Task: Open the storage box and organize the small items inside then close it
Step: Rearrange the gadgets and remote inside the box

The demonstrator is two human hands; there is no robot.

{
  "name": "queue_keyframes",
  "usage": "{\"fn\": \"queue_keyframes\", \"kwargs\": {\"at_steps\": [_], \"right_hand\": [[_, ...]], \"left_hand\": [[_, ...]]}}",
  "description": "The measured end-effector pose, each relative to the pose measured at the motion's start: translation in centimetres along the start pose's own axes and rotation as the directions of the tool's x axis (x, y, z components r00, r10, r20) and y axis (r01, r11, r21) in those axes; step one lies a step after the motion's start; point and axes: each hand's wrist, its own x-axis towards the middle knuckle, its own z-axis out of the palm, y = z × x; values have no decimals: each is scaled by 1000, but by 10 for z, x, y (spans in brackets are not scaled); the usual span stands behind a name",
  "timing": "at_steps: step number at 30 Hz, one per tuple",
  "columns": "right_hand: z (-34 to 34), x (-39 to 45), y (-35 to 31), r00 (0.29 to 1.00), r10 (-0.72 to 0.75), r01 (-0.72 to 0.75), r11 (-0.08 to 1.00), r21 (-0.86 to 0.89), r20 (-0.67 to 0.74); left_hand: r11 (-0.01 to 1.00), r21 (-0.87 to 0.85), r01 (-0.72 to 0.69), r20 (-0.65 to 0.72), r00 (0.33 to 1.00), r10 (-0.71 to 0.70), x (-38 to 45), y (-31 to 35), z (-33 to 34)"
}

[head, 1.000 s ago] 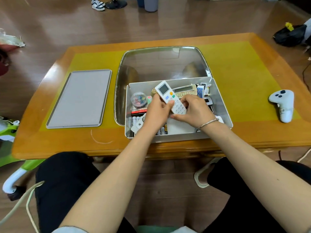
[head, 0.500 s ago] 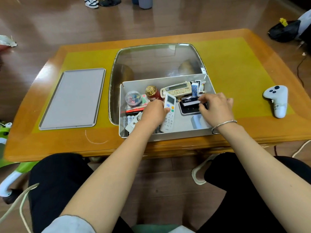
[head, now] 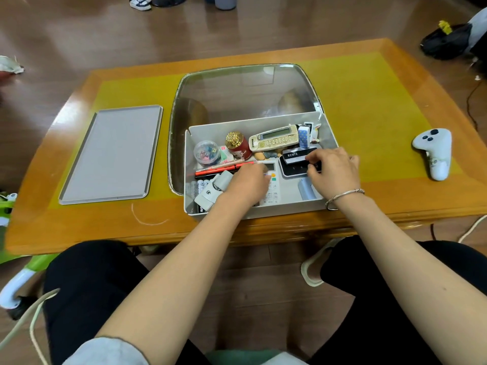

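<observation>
The storage box (head: pixel 261 206), a pale, stiff-walled plastic bin, sits open at the table's near edge, middle; it looks light, and is best taken by its side walls. Inside, the left hand (head: pixel 247 180) lies curled over a white remote control (head: pixel 272 185), smooth, hard and probably slippery, easiest gripped across its narrow sides. The right hand (head: pixel 334 168) pinches a small black item against a black device (head: pixel 292 167); which item cannot be told. A beige calculator (head: pixel 274 139), red pen (head: pixel 224 168) and clear ball of clips (head: pixel 207 152) lie around. The flat grey lid (head: pixel 113 156) rests towards the table's left edge.
</observation>
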Motion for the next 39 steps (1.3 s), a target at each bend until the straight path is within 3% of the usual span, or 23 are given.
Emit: {"fn": "queue_keyframes", "kwargs": {"at_steps": [4,6,17,39], "right_hand": [[2,-1,0,1000,1,-1,1000,-21,-3],[3,-1,-1,1000,-6,6,999,-34,2],[6,0,1,1000,-14,14,998,-63,10],[3,-1,-2,999,-2,5,994,-108,34]], "left_hand": [[983,155,-98,315,948,45,-10,6,4],[983,166,-76,369,929,9,-11,7,6],[971,212,-108,374,927,21,-11,15,15],[988,106,-115,441,896,57,-17,8,9]]}}
